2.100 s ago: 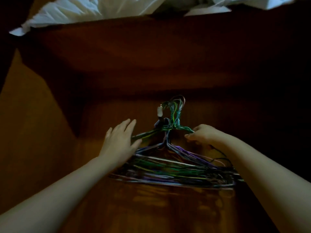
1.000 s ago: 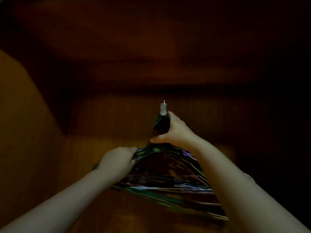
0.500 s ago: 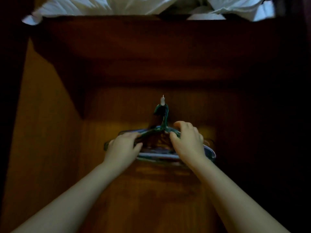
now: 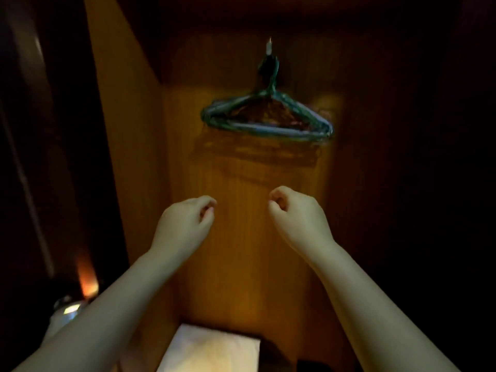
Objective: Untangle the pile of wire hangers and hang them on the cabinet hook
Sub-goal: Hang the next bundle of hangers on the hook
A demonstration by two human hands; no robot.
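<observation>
A bundle of several coloured wire hangers hangs flat against the wooden cabinet back, its necks gathered on a small white hook. Both hands are well below the bundle and apart from it. My left hand has its fingers curled in and holds nothing. My right hand is curled the same way, also with nothing in it. The hangers cast a faint shadow on the panel beneath them.
The wooden cabinet back panel is lit in the middle; a side panel stands at the left. A pale folded cloth lies at the bottom. Dark surroundings hide the right side. A small lit object sits low left.
Both hands have let go of the hangers and dropped down away from them. The bundle now hangs alone on the hook. The camera has tilted down.
</observation>
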